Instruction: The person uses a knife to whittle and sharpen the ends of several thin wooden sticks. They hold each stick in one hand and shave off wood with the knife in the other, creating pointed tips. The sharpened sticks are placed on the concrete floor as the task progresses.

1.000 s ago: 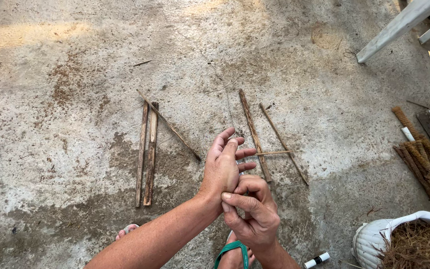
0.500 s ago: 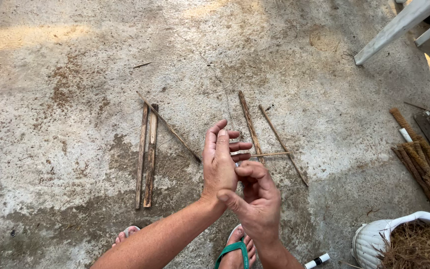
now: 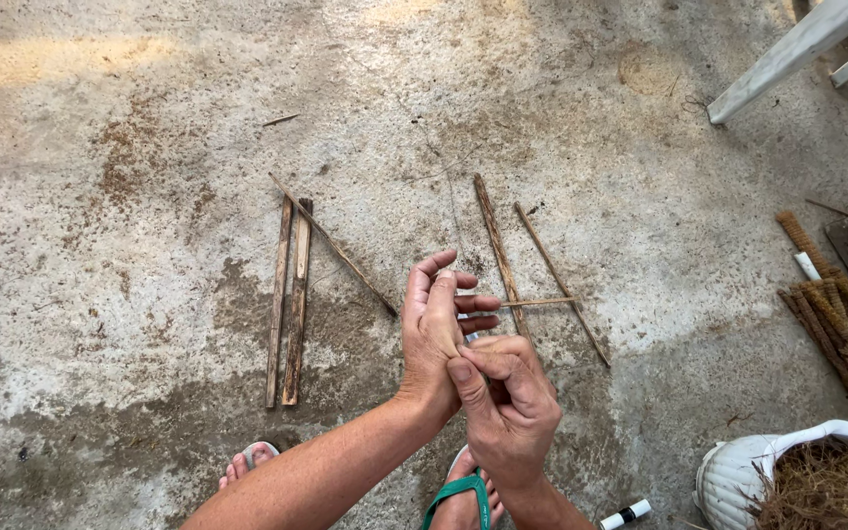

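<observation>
My left hand point(image 3: 434, 329) is raised edge-on over the concrete floor, fingers loosely apart and pointing away from me. My right hand point(image 3: 507, 402) is curled just behind it, with the thumb pressed against the heel of the left palm. A small pale bit shows between the two hands; I cannot tell what it is or which hand has it. A faint thin strand point(image 3: 451, 201) runs across the floor beyond the fingertips. Just past the hands, thin sticks point(image 3: 499, 250) lie crossed like a frame.
Two flat wooden slats point(image 3: 289, 304) and a slanting twig lie to the left. A bundle of brown fibre rolls point(image 3: 841, 329) is at the right, a white basket of loose fibre point(image 3: 738, 476) at the lower right, and a small marker point(image 3: 625, 513) nearby. My sandalled feet point(image 3: 458, 496) are below.
My left hand has turned more upright with its fingers lifted. My right hand has shifted up against the left palm. The sticks have not moved.
</observation>
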